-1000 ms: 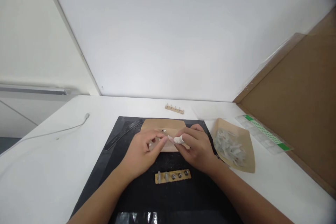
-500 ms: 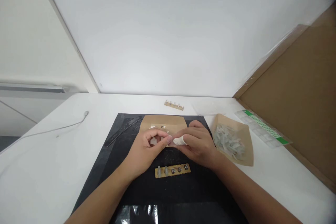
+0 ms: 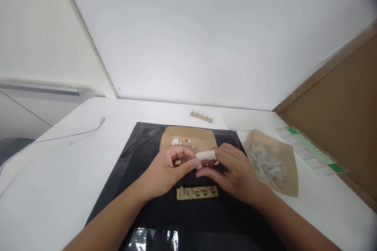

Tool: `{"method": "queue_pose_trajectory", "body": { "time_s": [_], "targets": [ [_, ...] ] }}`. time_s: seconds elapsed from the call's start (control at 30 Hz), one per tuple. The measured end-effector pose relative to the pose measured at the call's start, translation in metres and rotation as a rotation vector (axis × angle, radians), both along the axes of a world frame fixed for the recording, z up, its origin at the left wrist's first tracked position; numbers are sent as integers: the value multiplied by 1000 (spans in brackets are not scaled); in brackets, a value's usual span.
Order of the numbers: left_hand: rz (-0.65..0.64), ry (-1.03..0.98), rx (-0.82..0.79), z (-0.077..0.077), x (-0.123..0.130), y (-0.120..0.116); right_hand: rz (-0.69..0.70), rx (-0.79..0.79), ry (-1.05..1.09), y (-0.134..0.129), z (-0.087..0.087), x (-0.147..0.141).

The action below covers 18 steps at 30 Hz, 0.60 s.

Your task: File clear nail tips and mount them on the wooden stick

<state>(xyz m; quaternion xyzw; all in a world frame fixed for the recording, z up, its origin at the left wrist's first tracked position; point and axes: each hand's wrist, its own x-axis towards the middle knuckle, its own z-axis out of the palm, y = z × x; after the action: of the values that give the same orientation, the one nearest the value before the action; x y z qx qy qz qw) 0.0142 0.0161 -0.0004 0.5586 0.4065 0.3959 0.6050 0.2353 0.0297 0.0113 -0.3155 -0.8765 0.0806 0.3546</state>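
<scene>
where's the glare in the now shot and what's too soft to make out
Head view: white glare patches on the near part of the black mat; head view: the piece at the left hand is too small and soft to identify; head view: items in the pale pile on the right blur together; head view: the top right corner darkens.

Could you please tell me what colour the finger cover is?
The finger cover is off-white; the head view shows it best.

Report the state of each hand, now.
Left hand: closed in a pinch, apparently on a small pale piece.
Right hand: thumb and index finger, in its white finger cot, apart; cannot tell whether it holds anything.
</scene>
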Motion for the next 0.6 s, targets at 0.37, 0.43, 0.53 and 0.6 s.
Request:
{"method": "queue_pose_trajectory", "body": {
  "time_s": [0.37,0.43,0.53,0.6],
  "targets": [
    [10,75,-6,-5,4,-3,4,-100,28,-2,-14,1],
    [9,105,10,-6,5,-3,-22,-80,41,-4,-21,1],
    [15,162,36,-6,8,-5,-45,-29,24,-6,-27,3],
    [18,181,50,-5,9,-7,-50,-20,7,-7,-28,5]
  ]
}}
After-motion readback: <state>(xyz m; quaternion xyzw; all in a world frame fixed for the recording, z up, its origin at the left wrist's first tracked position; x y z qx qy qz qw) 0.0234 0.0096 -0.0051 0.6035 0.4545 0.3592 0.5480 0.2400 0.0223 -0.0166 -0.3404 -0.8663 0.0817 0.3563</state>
